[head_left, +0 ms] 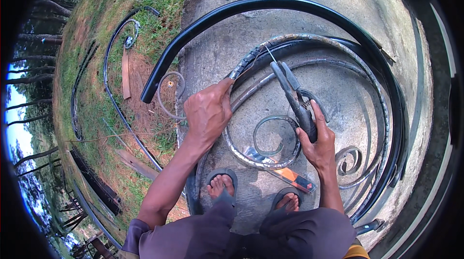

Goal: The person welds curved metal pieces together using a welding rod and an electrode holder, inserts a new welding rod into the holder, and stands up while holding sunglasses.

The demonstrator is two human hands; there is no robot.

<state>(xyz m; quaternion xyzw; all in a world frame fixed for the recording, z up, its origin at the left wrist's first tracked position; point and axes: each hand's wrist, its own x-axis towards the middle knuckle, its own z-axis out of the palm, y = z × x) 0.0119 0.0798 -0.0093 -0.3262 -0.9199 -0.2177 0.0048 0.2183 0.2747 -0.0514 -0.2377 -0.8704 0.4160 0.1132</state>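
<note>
Scroll of silvery metal [309,37] within the arc of a glossy black tube [261,3] is already bent, left hand [208,107] clenched on it, right hand [320,146] gripping a black rod holder [295,98], joint by the thin grey rod [271,55] maybe unfinished, tbh too tiny to tell.

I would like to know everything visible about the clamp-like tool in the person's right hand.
The clamp-like tool is long and dark, with a rounded black handle, greyish jaws and a side lever. The handle looks like rubber or plastic. The right hand grips it above the concrete, its front pointing forward and leftward. A thin, straight rod sticks out from the front toward the curved metal bar; whether they touch is unclear.
</note>
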